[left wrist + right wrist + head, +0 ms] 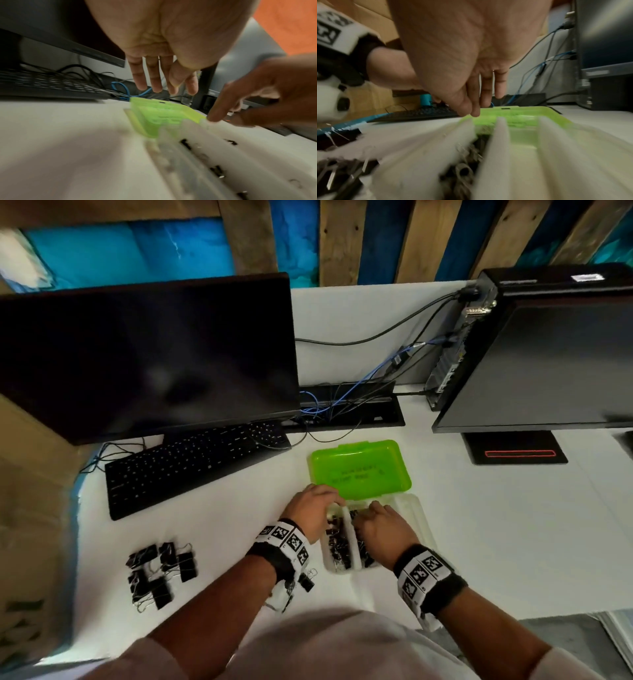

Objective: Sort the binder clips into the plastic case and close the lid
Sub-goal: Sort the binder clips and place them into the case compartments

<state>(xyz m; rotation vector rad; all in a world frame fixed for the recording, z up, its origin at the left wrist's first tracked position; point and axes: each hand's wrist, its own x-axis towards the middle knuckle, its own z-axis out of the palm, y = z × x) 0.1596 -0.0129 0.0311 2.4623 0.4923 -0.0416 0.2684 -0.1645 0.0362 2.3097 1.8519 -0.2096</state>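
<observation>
A clear plastic case (416,508) with long dividers (498,135) lies on the white desk, its green lid (359,470) folded open behind it. Black binder clips (337,539) fill the case's left compartments. My left hand (318,503) hovers over the case's far left corner with straight fingers (154,81) and holds nothing. My right hand (373,513) reaches into the middle of the case, fingers (486,94) pointing down, nothing visibly held. A pile of larger loose clips (161,573) lies at the left. One clip (306,580) sits by my left wrist.
A black keyboard (191,463) and a dark monitor (147,354) stand left of the case. A second monitor (548,364) and a computer tower (486,302) are at the right. Cables (342,405) run behind the lid. The desk's front edge is at my body.
</observation>
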